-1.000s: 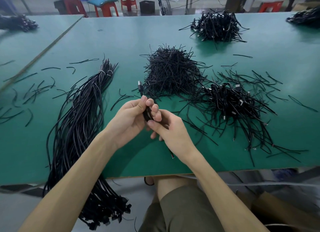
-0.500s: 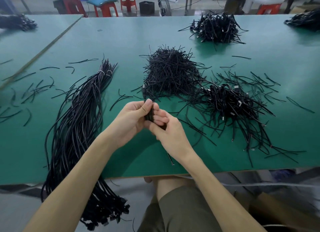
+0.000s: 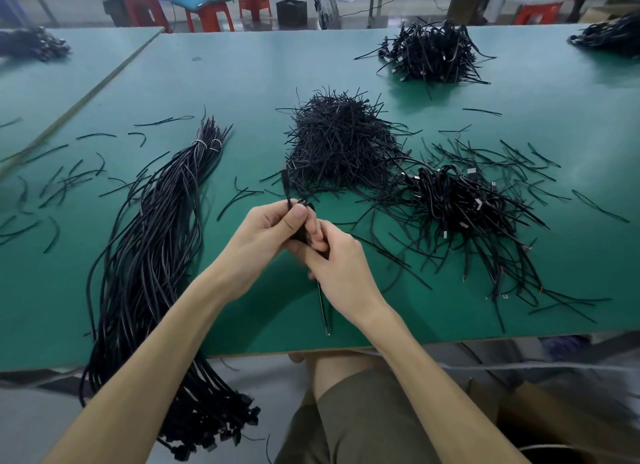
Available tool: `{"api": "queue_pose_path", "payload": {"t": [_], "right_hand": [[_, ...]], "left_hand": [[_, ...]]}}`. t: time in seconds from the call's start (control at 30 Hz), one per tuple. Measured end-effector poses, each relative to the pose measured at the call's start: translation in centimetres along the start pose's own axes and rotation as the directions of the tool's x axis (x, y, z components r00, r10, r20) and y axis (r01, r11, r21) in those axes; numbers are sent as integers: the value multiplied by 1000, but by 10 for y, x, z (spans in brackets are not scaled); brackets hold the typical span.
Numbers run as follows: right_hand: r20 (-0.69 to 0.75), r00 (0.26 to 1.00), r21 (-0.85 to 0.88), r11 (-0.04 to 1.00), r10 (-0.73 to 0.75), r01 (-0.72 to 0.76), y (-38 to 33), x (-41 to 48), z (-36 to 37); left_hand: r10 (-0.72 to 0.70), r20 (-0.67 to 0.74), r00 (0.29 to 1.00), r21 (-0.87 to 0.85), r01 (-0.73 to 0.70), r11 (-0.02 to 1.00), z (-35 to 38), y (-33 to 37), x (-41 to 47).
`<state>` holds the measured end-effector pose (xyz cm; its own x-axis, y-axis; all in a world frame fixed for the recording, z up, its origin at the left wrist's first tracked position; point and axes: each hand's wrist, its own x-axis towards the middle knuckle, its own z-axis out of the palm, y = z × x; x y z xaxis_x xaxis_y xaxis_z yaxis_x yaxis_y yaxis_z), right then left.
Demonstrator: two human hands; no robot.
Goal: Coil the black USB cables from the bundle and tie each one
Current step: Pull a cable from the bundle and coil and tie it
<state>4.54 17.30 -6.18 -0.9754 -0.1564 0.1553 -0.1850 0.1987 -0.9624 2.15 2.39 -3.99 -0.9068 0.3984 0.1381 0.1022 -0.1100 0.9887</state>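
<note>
Hands at a green worktable [image 3: 242,83]: I am working a small coil of black USB cable [image 3: 300,234] between both hands, just above the table's near half. The left hand [image 3: 273,231] is gripping the coil's upper part, thumb pressing it against curled fingers, with a connector end [image 3: 286,183] sticking up past the knuckles. The right hand [image 3: 339,266] is curling round the coil's lower part, and a loose tail [image 3: 322,308] is hanging from it toward the table edge. I cannot tell whether a tie is already between the fingers. The uncoiled bundle [image 3: 149,242] is lying to the left, draping over the near edge. A pile of short black ties [image 3: 341,141] is sitting beyond the hands, with what look like finished coils [image 3: 464,204] heaped to the right. The cable is looking light, limp yet springy, so I am judging the best hold to be across the middle of the loops, pinching all the turns together lest they spring apart.
</note>
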Motion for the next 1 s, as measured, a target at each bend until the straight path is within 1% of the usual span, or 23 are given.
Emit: {"api": "queue_pose_path", "payload": {"t": [0.17,0.27,0.33,0.4,0.47,0.53,0.6,0.67,0.73,0.77,0.87,0.93,1.0], "right_hand": [[6,1000,-108,994,-4,5,1,-1,6],[-6,1000,-148,989,-23,22,2,0,8],[-18,999,-142,990,-27,24,0,-1,8],[-35,999,-160,987,-37,31,-1,-2,8],[-58,997,-177,984,-40,29,-2,-2,7],[-87,996,-155,988,-17,3,-3,-1,6],[-94,996,-149,989,-4,-11,-4,0,6],[-85,996,-167,986,-6,-9,-6,-1,7],[-82,997,-190,982,-16,0,-6,-2,7],[-76,997,-205,979,-20,4,-6,-2,7],[-56,998,-229,973,6,-19,-6,-3,6],[-49,998,-241,970,27,-38,-6,-3,6],[-33,999,-262,965,7,-16,-5,-3,7]], "left_hand": [[-78,56,995,-63,81,995,0,1,-1],[-107,59,993,-90,112,990,1,1,-1],[-109,62,992,-123,116,986,1,1,0],[-82,53,995,-118,88,989,1,1,1],[-50,13,999,-57,50,997,2,-2,2],[-12,-53,998,47,14,999,5,-5,3],[43,-104,994,166,-25,986,7,-8,4],[107,-117,987,284,-69,956,5,-10,4],[116,-121,986,401,-59,914,2,-10,5],[99,-131,986,418,-36,908,0,-10,5],[28,-173,985,255,17,967,1,-4,3],[24,-219,975,239,30,970,-2,-5,3],[37,-252,967,235,24,972,-5,-7,4]]}}
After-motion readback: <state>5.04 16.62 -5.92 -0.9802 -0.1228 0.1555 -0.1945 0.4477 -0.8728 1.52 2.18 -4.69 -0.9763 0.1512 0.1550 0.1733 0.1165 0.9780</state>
